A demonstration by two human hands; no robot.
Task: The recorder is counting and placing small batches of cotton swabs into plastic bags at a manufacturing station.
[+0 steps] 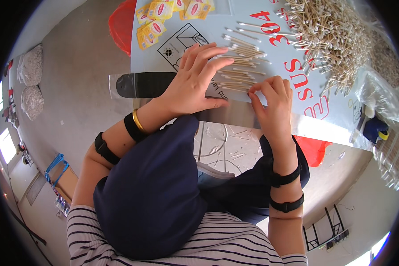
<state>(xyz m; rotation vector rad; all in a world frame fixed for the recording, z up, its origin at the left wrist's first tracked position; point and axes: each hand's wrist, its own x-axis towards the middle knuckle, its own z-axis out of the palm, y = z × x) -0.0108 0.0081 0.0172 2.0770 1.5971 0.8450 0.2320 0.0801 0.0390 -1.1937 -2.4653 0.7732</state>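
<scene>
Several wooden cotton swabs (243, 57) lie side by side in a loose row on the light grey table top (248, 11). My left hand (186, 84) is open, its fingers spread over the row's left ends; I cannot tell whether the fingertips touch the swabs. At the near right end of the row, the thumb and forefinger of my right hand (274, 99) are pinched on the end of a cotton swab (236, 87). A large heap of cotton swabs (330, 40) covers the table's far right.
Yellow and white packets (157, 13) lie at the far left. A black flat strip in clear film (142, 85) reaches past the left edge, partly under my left hand. Clear plastic bags (377, 86) crowd the right side. Red plastic (122, 26) hangs by the far left corner.
</scene>
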